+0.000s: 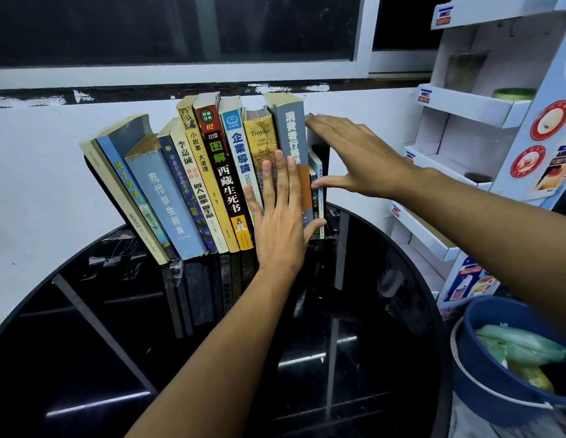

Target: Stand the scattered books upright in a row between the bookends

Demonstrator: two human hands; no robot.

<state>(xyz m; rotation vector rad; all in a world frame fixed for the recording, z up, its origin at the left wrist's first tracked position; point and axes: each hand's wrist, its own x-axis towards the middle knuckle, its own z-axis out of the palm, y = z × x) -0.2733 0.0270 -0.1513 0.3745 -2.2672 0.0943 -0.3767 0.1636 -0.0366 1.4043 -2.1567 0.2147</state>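
Observation:
A row of several books [212, 172] stands on the round black table [85, 343], leaning left against a black bookend [91, 167]. My left hand [280, 222] presses flat with straight fingers on the spines of the yellow Troyka book [259, 134] and the tall grey book [289, 128]. My right hand [354, 153] reaches in from the right, fingers straight along the grey book's right side near its top. Its thumb touches the thin books [318, 184] at the row's right end. The right bookend [322, 147] is mostly hidden behind that hand.
A white cardboard display rack [465, 99] stands to the right of the table. A blue bin [496, 358] with plastic bags sits at the lower right. A white wall and a dark window are behind the books. Tape scraps lie on the table by the books.

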